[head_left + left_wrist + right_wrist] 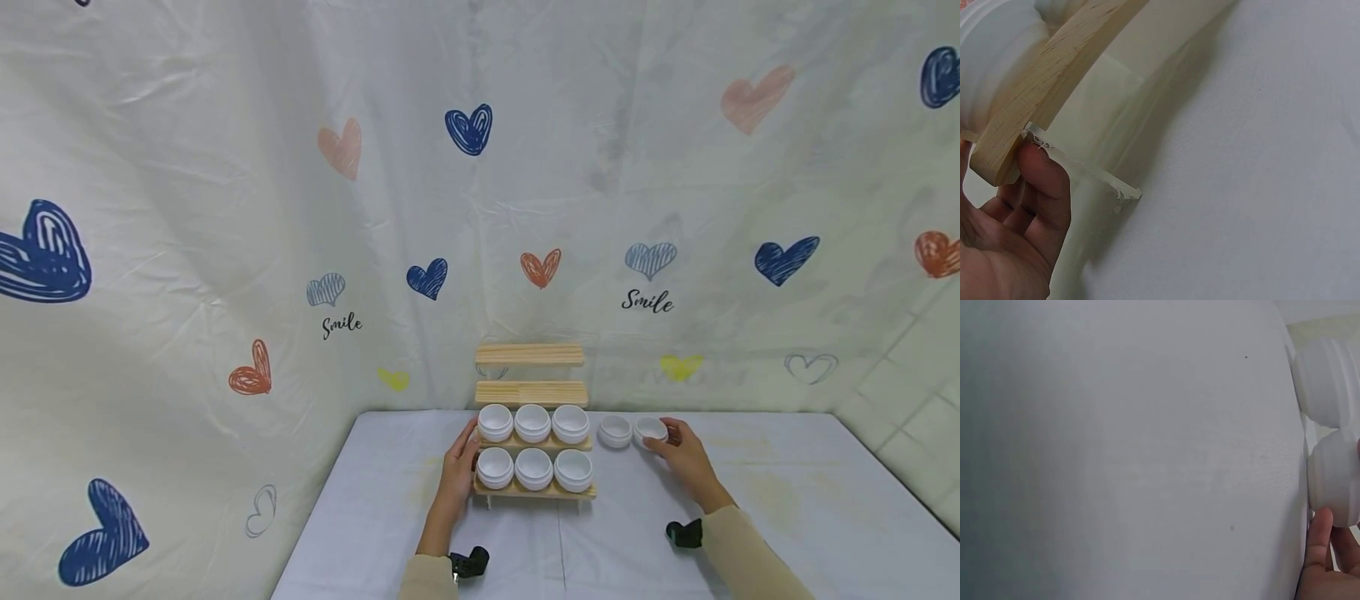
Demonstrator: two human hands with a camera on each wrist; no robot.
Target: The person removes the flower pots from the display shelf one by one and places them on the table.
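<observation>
A tiered stand with wooden shelves and clear side panels stands near the back of the table. Its two lower shelves each carry a row of three small white bowls. My left hand grips the stand's left side, fingers curled at the end of a wooden shelf in the left wrist view. To the right of the stand, my right hand pinches a white bowl between thumb and fingers. Beside that bowl, on its left, sits another white bowl on the table.
A white cloth covers the table. Behind it hangs a pale curtain printed with hearts and the word Smile. The two upper shelves show bare wood. Each wrist wears a small black camera.
</observation>
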